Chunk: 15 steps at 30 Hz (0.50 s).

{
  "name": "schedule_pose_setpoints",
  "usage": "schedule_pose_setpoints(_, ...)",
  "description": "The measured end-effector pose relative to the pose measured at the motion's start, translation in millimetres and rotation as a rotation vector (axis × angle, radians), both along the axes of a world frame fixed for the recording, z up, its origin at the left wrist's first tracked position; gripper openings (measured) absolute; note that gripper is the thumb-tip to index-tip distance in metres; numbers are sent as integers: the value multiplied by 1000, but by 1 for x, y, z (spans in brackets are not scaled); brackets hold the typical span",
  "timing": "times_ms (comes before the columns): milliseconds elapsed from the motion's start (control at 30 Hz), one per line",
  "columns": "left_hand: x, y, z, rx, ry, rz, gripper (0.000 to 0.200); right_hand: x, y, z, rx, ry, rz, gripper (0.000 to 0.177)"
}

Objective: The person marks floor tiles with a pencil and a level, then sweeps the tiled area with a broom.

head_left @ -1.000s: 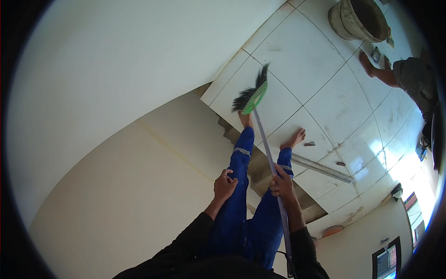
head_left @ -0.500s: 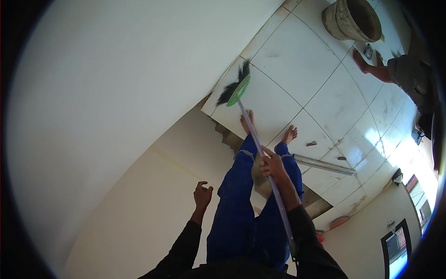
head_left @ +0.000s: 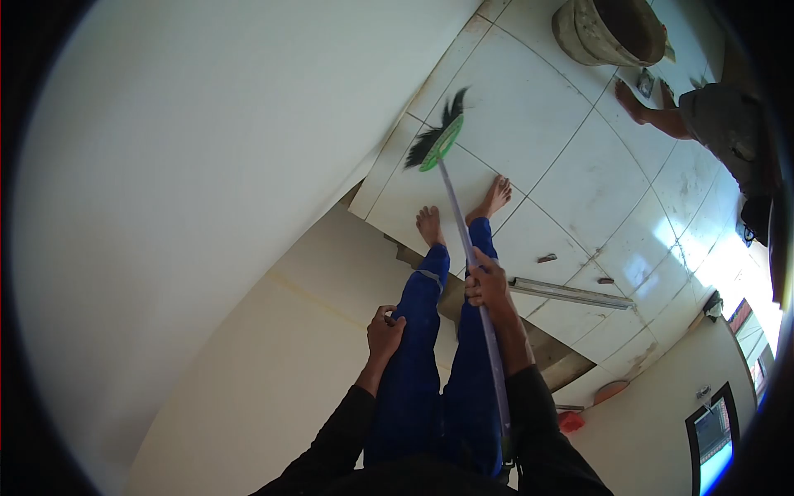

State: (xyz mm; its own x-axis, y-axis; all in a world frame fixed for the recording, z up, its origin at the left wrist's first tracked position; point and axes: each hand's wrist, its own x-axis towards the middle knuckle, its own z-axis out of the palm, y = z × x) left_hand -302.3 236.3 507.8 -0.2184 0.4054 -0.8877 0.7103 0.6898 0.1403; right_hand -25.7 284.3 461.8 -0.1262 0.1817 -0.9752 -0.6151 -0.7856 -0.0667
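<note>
My right hand (head_left: 490, 285) is wrapped round the pale purple handle of a broom (head_left: 459, 211). The handle slants up from beside my right forearm to a green head (head_left: 444, 145) with dark bristles. These bristles are over the white tiles, a short way out from the wall. Beside the thigh of my blue trousers (head_left: 405, 364), my left hand (head_left: 385, 333) holds nothing, its fingers loosely curled and the thumb apart. My bare feet stand on the tiles below the broom head, the right one farther forward.
A dirty bucket (head_left: 575, 35) stands at the top right, near another person's bare foot (head_left: 630, 102). A metal bar (head_left: 571, 293) lies by the floor's stepped edge (head_left: 562, 355), with small reddish pieces (head_left: 547, 258) near it. White wall (head_left: 207, 124) fills the left.
The broom head has moved right and slightly up, away from the wall. My right foot has stepped forward. My left hand has come right, close to my thigh.
</note>
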Motion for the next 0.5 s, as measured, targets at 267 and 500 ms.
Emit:
schedule_pose_setpoints(267, 62, 28, 5, 36, 26, -45, 36, 68, 55, -131, 159, 34, -167, 56)
schedule_pose_setpoints(500, 96, 37, 17, 22, 46, -43, 34, 312, -76, -66, -57, -553, -5, 52)
